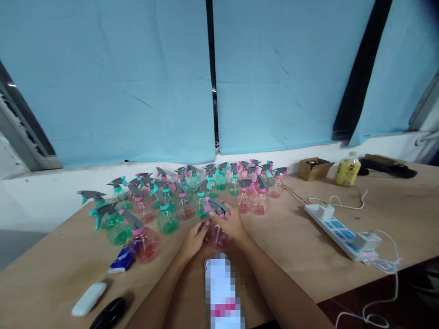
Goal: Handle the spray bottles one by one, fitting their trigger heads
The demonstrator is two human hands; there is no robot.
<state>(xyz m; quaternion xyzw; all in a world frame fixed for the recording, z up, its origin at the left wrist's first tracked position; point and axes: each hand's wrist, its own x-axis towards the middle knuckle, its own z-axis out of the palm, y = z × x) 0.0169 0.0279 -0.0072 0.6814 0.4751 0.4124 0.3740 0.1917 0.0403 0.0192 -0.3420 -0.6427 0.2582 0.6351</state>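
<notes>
In the middle of the head view a clear pink spray bottle (218, 235) with a grey and pink trigger head stands upright in front of me. My right hand (233, 224) is closed around its neck, just below the trigger. Curled against the bottle's left side, my left hand (195, 236) steadies the lower body; some of its fingers are hidden. Just behind my hands stands a green spray bottle (201, 208), and a pink one (259, 204) is off to the right. A phone with a blurred-out screen (222, 288) lies between my forearms.
Several more pink and green spray bottles (169, 224) crowd the back and left of the wooden table (274, 256). A blue tube (122, 259), a white case (89, 299) and a black object (109, 313) lie at left. At right are a power strip (338, 233), drink bottle (347, 170) and cardboard box (313, 170).
</notes>
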